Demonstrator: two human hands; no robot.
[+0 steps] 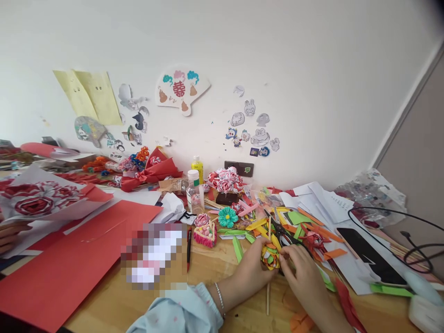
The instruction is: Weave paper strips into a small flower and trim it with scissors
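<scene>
My left hand [250,273] and my right hand [302,273] meet over the wooden table [208,282], both pinching a small multicoloured paper flower [270,255] of yellow, orange and green strips. A thin wooden stick [268,296] runs down from under the flower. Black scissors [282,231] lie just beyond the hands among loose paper strips. My left wrist wears a thin bracelet and a pale blue sleeve.
A big red paper sheet [69,259] covers the left. Finished paper flowers [225,180], a teal flower [227,216], a glue bottle [197,167] and a clear bottle [193,189] stand behind. A phone [371,254] and black cables [409,240] lie right. Another person's hand [10,233] holds papercuts at far left.
</scene>
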